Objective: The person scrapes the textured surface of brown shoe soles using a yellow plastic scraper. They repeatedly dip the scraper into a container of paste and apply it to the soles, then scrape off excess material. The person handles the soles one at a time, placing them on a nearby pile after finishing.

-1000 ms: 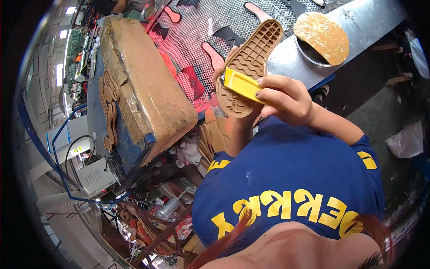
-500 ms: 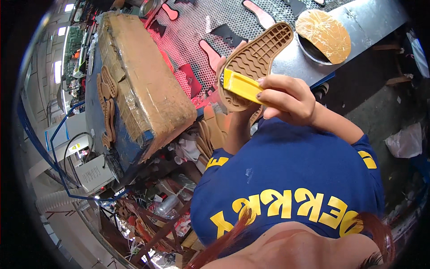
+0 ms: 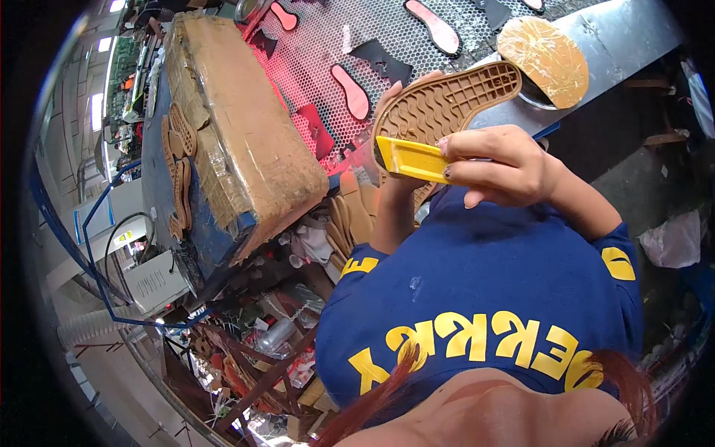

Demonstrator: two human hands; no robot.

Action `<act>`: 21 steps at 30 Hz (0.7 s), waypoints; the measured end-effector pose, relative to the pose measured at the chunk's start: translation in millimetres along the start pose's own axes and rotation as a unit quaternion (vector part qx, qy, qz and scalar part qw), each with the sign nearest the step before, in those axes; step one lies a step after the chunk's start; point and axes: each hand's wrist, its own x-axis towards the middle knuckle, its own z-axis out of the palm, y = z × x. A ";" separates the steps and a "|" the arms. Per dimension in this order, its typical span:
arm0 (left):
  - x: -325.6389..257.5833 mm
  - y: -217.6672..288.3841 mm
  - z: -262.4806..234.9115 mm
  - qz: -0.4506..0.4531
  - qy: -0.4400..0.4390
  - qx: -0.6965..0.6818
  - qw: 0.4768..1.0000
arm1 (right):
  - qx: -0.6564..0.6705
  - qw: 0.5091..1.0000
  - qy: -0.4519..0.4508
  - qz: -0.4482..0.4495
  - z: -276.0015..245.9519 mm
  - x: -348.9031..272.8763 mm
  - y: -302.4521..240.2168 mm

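A brown shoe sole is held up in front of me, its patterned side with wavy ribs and a grid facing the camera. My left hand grips it from behind; a few fingers show past its upper left edge, and the palm is hidden. Over the sole's near end, my right hand pinches a yellow-handled brush. The brush's dark tip is at the sole's left edge; whether it touches cannot be seen. Part of another sole shows beneath.
A taped cardboard box stands to the left, with several brown soles beside it. Pink insoles and black cut pieces lie on a mesh surface ahead. A round tan lid partly covers a pot at the right.
The sole has tilted, its far end swinging right and toward me. My right hand and the brush have moved slightly right and nearer, and the brush's tip has turned.
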 end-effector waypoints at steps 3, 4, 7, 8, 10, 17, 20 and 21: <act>3.0 13.5 4.6 -0.119 -0.143 -0.191 0.964 | 0.010 1.000 -0.026 -0.007 -7.3 2.3 0.9; 3.6 15.0 6.7 -0.126 -0.136 -0.192 0.964 | 0.009 0.999 -0.032 -0.011 -9.3 2.6 1.4; 4.0 16.3 8.6 -0.139 -0.129 -0.190 0.963 | 0.009 0.998 -0.051 -0.019 -15.0 3.4 1.8; 4.1 15.2 8.2 -0.139 -0.135 -0.188 0.963 | 0.010 0.998 -0.058 -0.017 -18.1 3.3 1.2; 2.6 10.1 7.1 -0.090 -0.090 -0.124 0.984 | 0.015 0.999 -0.037 -0.007 -21.9 2.3 1.1; 16.7 -3.1 -16.2 0.300 -0.245 0.195 0.901 | 0.183 0.906 0.325 0.199 -15.3 -20.9 12.3; 28.0 7.3 -27.7 0.300 -0.136 0.088 0.940 | 0.297 0.796 0.440 0.290 -4.3 -11.7 25.9; 32.2 10.0 -33.5 0.264 -0.079 0.039 0.961 | 0.296 0.777 0.451 0.325 -2.5 -10.8 31.0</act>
